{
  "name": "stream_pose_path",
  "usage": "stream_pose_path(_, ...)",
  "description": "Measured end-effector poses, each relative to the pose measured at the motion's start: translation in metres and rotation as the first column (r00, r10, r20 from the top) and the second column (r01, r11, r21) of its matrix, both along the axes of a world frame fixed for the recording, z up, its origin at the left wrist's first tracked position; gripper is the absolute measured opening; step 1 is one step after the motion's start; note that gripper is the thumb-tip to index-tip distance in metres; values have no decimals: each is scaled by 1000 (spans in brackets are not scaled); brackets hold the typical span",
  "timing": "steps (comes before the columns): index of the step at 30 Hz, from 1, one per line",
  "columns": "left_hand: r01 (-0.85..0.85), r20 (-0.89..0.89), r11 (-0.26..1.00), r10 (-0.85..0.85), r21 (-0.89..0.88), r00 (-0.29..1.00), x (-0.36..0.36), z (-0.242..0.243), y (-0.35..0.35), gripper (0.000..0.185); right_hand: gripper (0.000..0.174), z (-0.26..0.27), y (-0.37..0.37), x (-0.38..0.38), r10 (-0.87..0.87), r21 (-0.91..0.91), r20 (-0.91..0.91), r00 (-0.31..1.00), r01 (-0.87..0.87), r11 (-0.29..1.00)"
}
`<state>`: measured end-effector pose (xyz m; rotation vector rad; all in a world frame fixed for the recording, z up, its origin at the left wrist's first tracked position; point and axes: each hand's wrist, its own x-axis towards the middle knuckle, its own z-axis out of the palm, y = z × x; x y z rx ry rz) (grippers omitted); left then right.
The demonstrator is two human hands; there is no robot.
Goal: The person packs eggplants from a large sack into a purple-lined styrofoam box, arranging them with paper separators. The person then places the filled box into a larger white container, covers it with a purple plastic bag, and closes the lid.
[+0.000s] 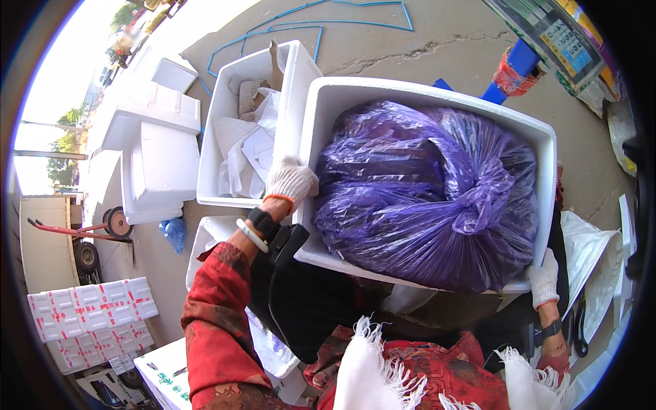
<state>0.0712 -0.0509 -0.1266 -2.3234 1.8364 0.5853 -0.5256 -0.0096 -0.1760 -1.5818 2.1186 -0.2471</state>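
A large white foam box [428, 86] lies before me, filled by a purple plastic bag [410, 195] whose top is twisted and knotted towards the right. My left hand [291, 179], in a white knitted glove, grips the box's left wall. At the near right corner my right hand [543, 279], gloved too, is on the rim; its fingertips are partly hidden behind the wall. Touching the box on the left is a second foam box [294, 118], holding paper or foam sheets and a brown strip.
Stacked foam boxes [164, 159] stand to the left, beyond them a red hand truck [92, 230]. Taped foam boxes [97, 312] are piled at lower left. A scale with a keypad [558, 46] is at upper right. Blue strapping [318, 25] lies on the ground.
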Motion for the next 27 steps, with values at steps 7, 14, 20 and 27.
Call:
stream_pose_path(7, -209, -12, 893, 223, -399, 975, 19, 12, -148, 33, 52, -1, 33, 95, -122, 61, 204, 971, 112, 992)
stream_pose_path(14, -162, -262, 943, 84, -290, 961, 71, 2, -128, 67, 49, 34, -4, 104, -443, 432, 692, 569, 164, 887)
stream_pose_path(20, -711, -633, 581, 733, 396, 247, 42, 9, -22, 70, 47, 19, -69, 106, -439, 235, 767, 468, 432, 871)
stream_pose_path(27, -856, -741, 463, 654, 232, 153, 23, 10, -46, 38, 44, -9, -74, 100, -488, 260, 688, 538, 445, 857)
